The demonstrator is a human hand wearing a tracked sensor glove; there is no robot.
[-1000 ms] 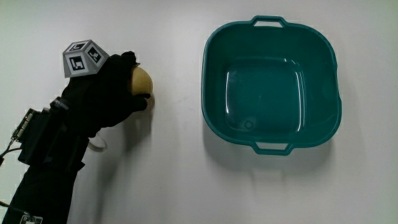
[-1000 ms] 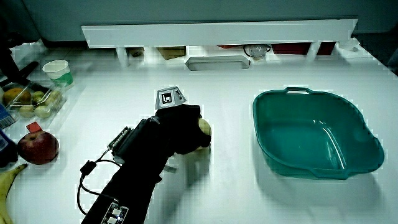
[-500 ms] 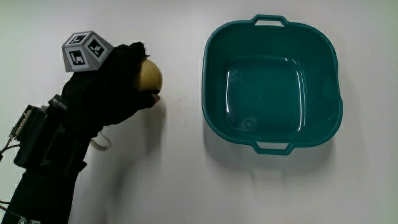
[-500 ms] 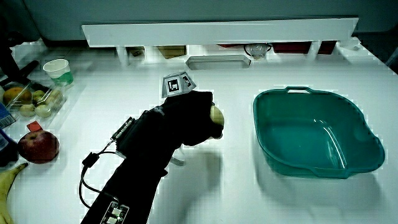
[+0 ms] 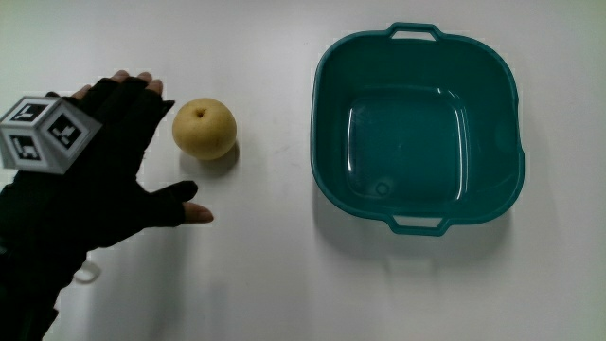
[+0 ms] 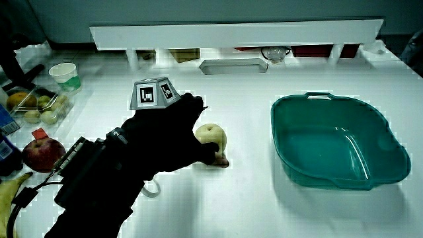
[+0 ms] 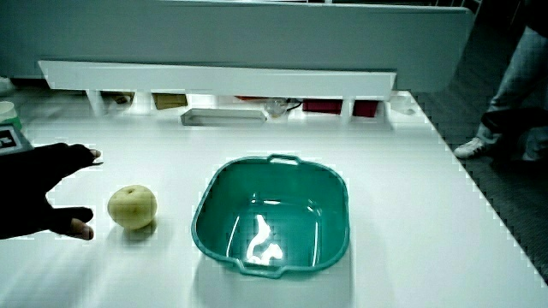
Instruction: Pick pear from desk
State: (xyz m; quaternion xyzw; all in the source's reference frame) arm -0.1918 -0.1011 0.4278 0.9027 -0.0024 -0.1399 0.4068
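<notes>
While resting on the counter (image 5: 265, 284), the pear (image 5: 204, 128) sits upright with its stem dimple facing up, free of any hold. Lies just beside the hand (image 5: 99, 185), between the spread fingers (image 5: 128, 90) and the thumb (image 5: 185, 210), apart from both as far as the main view shows. Shows the same in a side view, pear (image 7: 132, 206) clear of the glove (image 7: 38, 201). Carries nothing in the grip: fingers splayed wide, palm down, thumb stuck out toward the pear's nearer side. Looks, as a judgement, like an open pose that brackets the fruit so that a closing curl could wrap it. Leaves the pick not yet done, since the pear bears on the counter.

Stands well apart from the pear, the teal basin (image 5: 417, 123), holding nothing and out of the reach path. Near the pear but farther from the person, a low partition (image 6: 231, 33) with small items under it. Beside the forearm, away from the pear: an apple (image 6: 43, 155), a banana (image 6: 13, 192), a cup (image 6: 63, 74).
</notes>
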